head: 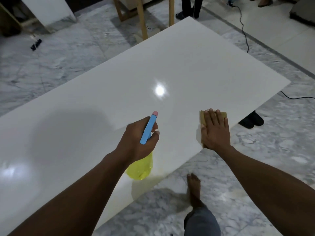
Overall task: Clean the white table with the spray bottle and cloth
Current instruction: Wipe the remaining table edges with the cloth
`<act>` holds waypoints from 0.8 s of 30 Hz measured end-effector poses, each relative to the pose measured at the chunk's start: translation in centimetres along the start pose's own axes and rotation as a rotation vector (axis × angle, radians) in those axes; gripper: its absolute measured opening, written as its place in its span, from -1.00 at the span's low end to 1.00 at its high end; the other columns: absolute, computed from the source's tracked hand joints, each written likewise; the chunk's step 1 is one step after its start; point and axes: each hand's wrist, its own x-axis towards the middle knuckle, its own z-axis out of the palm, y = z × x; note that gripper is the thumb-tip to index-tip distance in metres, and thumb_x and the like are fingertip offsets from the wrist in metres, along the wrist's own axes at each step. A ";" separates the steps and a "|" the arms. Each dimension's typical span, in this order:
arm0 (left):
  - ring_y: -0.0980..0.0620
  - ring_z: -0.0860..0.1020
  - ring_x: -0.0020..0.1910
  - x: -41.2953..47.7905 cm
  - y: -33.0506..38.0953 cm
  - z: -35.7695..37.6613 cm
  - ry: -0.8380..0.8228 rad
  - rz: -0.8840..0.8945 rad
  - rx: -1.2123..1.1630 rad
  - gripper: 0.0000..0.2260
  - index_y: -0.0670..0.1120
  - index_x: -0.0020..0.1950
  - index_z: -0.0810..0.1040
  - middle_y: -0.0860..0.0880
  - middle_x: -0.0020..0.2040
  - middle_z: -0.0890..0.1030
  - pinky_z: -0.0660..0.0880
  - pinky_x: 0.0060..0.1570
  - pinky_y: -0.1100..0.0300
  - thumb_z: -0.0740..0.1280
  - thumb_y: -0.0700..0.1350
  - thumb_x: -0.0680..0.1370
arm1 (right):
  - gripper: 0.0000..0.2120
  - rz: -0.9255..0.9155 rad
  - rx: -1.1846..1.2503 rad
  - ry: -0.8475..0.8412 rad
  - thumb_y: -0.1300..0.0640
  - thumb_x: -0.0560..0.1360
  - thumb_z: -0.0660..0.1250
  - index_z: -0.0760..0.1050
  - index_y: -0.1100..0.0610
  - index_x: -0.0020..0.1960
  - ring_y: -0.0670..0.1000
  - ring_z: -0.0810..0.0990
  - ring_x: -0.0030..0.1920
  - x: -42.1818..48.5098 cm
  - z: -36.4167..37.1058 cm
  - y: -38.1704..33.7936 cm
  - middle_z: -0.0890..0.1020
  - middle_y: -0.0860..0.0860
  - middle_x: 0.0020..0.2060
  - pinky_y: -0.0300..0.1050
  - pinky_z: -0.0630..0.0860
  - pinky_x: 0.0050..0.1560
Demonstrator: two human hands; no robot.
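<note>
Gripping the spray bottle [143,154] (yellow body, blue head), the left hand [136,142] wraps its neck above the white table [153,65], nozzle pointing away. Right hand [215,130] lies flat, fingers together, on the tan cloth [202,117] near the table's right edge; pressure probably light, hard to tell.

A grey-veined marble floor [71,53] is seen, crossed by a black cable [244,34], with wooden legs [142,19] and a white panel [49,9] at the far side.
</note>
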 end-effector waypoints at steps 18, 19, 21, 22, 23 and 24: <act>-0.21 0.67 -0.22 -27.7 -17.5 -19.4 0.217 -0.189 0.005 -0.88 -0.01 -0.03 0.58 -0.06 -0.12 0.66 0.68 -0.11 -0.23 0.41 0.02 0.53 | -0.40 -0.084 0.025 0.058 -0.07 0.57 -0.03 0.19 0.10 0.57 0.14 0.10 0.58 -20.4 9.2 -27.8 0.23 0.07 0.57 0.22 0.04 0.54; -0.20 0.68 -0.22 -28.3 -18.1 -20.1 0.222 -0.195 0.001 -0.89 -0.02 -0.02 0.58 -0.05 -0.12 0.66 0.69 -0.10 -0.23 0.42 -0.01 0.55 | -0.40 -0.093 0.021 0.063 -0.07 0.57 -0.03 0.20 0.10 0.57 0.14 0.10 0.58 -21.1 9.6 -28.7 0.24 0.07 0.57 0.22 0.04 0.54; -0.17 0.70 -0.19 -29.0 -19.7 -21.6 0.219 -0.204 -0.004 -0.94 -0.01 -0.01 0.59 -0.02 -0.10 0.67 0.69 -0.06 -0.21 0.44 -0.06 0.58 | -0.41 -0.104 0.022 0.070 -0.06 0.58 -0.03 0.19 0.09 0.57 0.13 0.11 0.58 -22.4 10.7 -30.7 0.24 0.07 0.57 0.21 0.04 0.54; -0.16 0.70 -0.18 -29.1 -20.4 -22.3 0.217 -0.206 -0.009 -0.95 0.00 -0.02 0.59 -0.01 -0.10 0.68 0.69 -0.05 -0.20 0.44 -0.08 0.59 | -0.41 -0.098 0.024 0.073 -0.06 0.58 -0.03 0.19 0.09 0.58 0.13 0.11 0.58 -22.9 11.1 -31.6 0.24 0.07 0.57 0.21 0.04 0.54; -0.15 0.70 -0.18 -29.2 -21.0 -22.9 0.212 -0.207 -0.011 -0.95 0.00 -0.02 0.59 -0.01 -0.09 0.68 0.69 -0.04 -0.20 0.43 -0.09 0.60 | -0.40 -0.092 0.022 0.075 -0.06 0.57 -0.03 0.19 0.10 0.58 0.14 0.12 0.58 -23.2 11.3 -32.0 0.24 0.07 0.57 0.21 0.05 0.54; -0.15 0.71 -0.17 -29.3 -21.8 -23.7 0.203 -0.205 -0.011 -0.95 -0.01 -0.01 0.59 -0.01 -0.09 0.68 0.69 -0.03 -0.19 0.43 -0.09 0.60 | -0.40 -0.087 0.014 0.082 -0.06 0.57 -0.03 0.20 0.10 0.57 0.15 0.14 0.58 -23.4 11.5 -32.4 0.25 0.08 0.56 0.21 0.06 0.54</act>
